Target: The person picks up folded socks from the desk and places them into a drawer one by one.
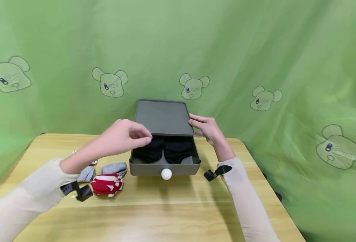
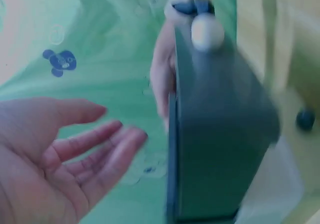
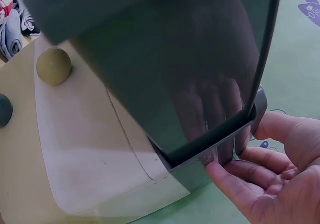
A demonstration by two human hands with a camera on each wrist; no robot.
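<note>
A dark grey drawer box point(image 1: 163, 117) stands on the wooden table point(image 1: 178, 208). Its drawer point(image 1: 147, 169) is pulled out toward me and has a white knob point(image 1: 166, 173). Two black socks point(image 1: 152, 149) lie side by side in the drawer's compartments. My left hand point(image 1: 132, 134) hovers over the drawer's left half, holding nothing. In the left wrist view that left hand point(image 2: 75, 154) shows an open palm beside the box point(image 2: 220, 134). My right hand point(image 1: 203, 126) rests with straight fingers against the box's right side. In the right wrist view its fingertips point(image 3: 225, 159) touch the box's edge point(image 3: 200, 154).
Left of the drawer lie a rolled red-and-white sock point(image 1: 106, 184) and two grey socks point(image 1: 114, 167), near my left forearm. A green cloth with bear prints point(image 1: 256, 67) hangs behind the table and to its right. The table's right edge is close to my right sleeve.
</note>
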